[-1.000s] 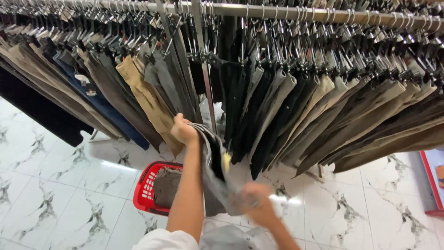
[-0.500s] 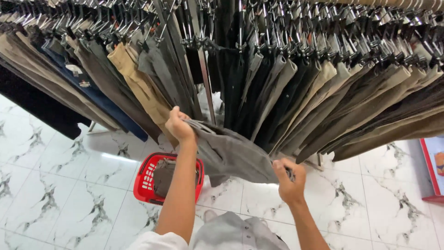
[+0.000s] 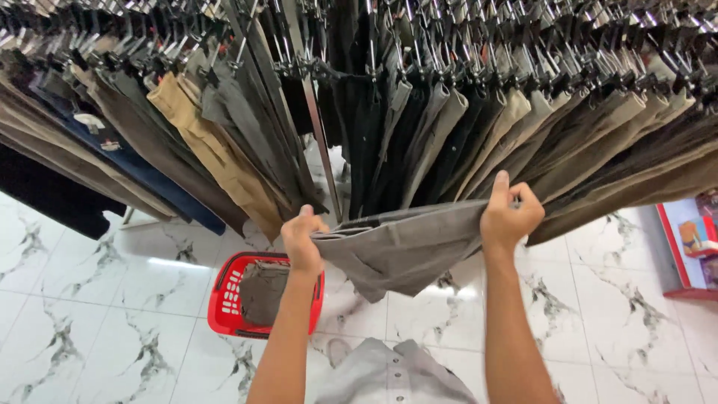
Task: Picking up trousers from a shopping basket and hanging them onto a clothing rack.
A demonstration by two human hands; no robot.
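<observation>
I hold a pair of grey trousers (image 3: 400,247) stretched flat by the waistband between both hands, in front of a packed clothes rack. My left hand (image 3: 303,241) grips one end of the waistband. My right hand (image 3: 510,213) pinches the other end, slightly higher. The trouser legs sag down below my hands. Behind them hang many trousers (image 3: 419,127) in black, grey, khaki and brown on clip hangers.
A red plastic basket (image 3: 228,299) with a dark folded garment inside stands on the white marble-pattern floor (image 3: 90,329) below my left arm. A metal rack post (image 3: 318,142) rises behind the trousers. A red shelf (image 3: 677,254) with coloured items shows at the right edge.
My right hand has swung up and to the right, pulling the grey trousers taut and level. My left hand has dropped a little, still gripping the waistband.
</observation>
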